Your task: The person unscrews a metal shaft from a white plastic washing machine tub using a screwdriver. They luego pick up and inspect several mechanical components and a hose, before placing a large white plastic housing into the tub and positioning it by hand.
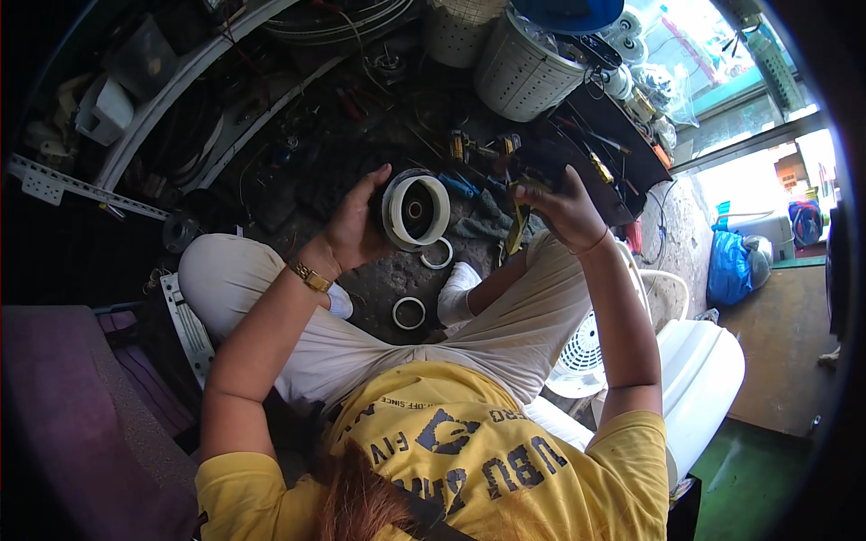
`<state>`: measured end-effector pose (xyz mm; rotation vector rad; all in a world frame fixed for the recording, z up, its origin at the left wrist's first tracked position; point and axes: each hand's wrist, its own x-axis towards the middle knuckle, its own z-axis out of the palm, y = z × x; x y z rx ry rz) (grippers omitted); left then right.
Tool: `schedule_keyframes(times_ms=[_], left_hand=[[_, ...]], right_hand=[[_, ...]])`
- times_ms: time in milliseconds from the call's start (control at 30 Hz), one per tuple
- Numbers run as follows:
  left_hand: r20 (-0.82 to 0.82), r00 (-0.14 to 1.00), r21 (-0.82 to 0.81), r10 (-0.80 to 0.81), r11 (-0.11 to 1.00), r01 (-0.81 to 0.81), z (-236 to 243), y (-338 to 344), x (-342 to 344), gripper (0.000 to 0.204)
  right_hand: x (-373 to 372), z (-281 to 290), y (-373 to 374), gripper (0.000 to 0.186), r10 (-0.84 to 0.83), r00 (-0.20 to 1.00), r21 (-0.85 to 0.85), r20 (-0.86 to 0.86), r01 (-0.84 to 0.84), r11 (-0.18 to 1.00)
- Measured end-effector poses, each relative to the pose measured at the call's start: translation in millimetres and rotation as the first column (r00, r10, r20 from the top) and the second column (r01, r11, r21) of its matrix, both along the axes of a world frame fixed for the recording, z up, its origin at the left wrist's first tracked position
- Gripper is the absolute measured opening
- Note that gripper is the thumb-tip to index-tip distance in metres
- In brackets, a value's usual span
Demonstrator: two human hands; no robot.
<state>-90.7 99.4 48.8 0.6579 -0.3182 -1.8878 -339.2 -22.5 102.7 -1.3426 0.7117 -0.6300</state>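
Observation:
In my left hand is a round cylindrical part with a white ring-shaped rim, a dark hollow inside and a small copper-coloured centre. Its open face is turned up, and my fingers behind it are hidden. My right hand is raised over my right knee, thumb closed against the fingers on a thin yellowish strip that hangs down; its material is unclear. Below the round part lie two loose white rings, one ring beside my foot and another ring between my feet.
Ahead on the dark floor lie a yellow-and-black power tool and a grey cloth. A white perforated tub and a black tray of tools stand beyond. To the right are a white fan-like grille and a blue bag.

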Motion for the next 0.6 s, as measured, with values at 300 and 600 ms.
schedule_keyframes(times_ms=[300, 600], left_hand=[[0.017, 0.998, 0.011, -0.057, 0.998, 0.057, -5, -2, 5, 0.053], [-0.159, 0.986, -0.062, -0.051, 0.997, 0.042, -26, -6, 4, 0.054]], right_hand=[[19, -2, -5, 0.028, 0.053, 0.999, -0.053, 0.007, -0.053, 0.997], [45, 19, 0, 0.020, 0.208, 0.945, -0.207, -0.253, -0.263, 0.942]])
